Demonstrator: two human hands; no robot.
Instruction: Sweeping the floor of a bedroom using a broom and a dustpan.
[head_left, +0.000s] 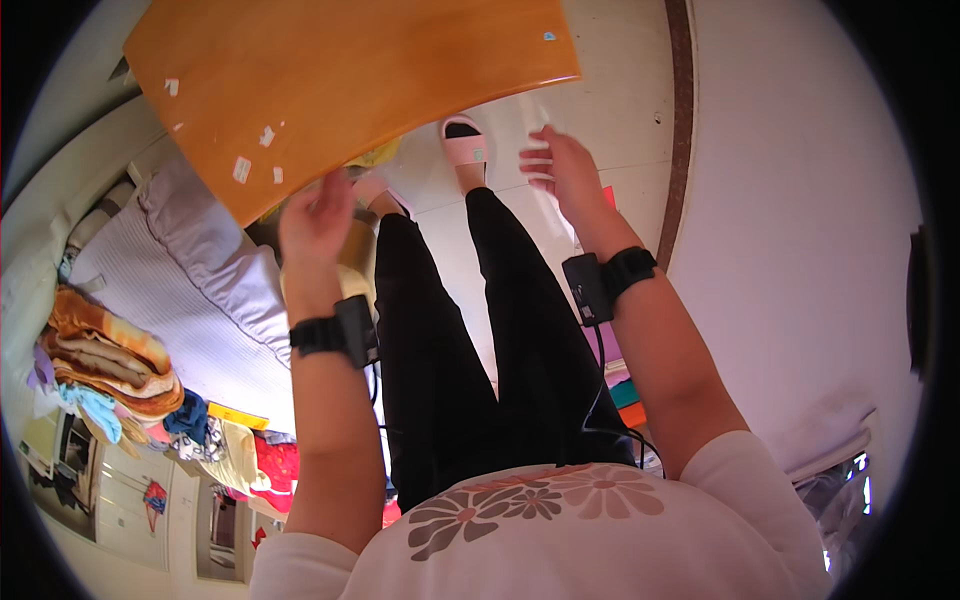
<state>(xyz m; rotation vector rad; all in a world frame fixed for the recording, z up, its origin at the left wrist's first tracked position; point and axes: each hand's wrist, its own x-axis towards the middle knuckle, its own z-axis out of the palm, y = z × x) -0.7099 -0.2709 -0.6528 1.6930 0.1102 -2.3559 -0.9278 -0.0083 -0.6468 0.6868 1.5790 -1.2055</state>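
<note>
My left hand (316, 221) is raised beside the near edge of an orange-brown wooden tabletop (360, 60), blurred, with nothing visible in it. Whether it touches the edge I cannot tell. My right hand (564, 171) hangs over the tiled floor (622, 97), its fingers apart and holding nothing. Each wrist carries a black strap with a small box, the left box (356, 331) and the right box (587, 289), both with a cable. White paper scraps (241, 169) lie on or stick to the tabletop's left part, and a small blue scrap (550, 36) is near its right corner.
My feet wear pink slippers (466, 148) on the floor. To the left stands a bed (180, 277) with pale bedding, a folded brown blanket (112, 352) and heaped clothes (225, 450). A white wall (787, 225) with a dark skirting strip (681, 112) runs along the right.
</note>
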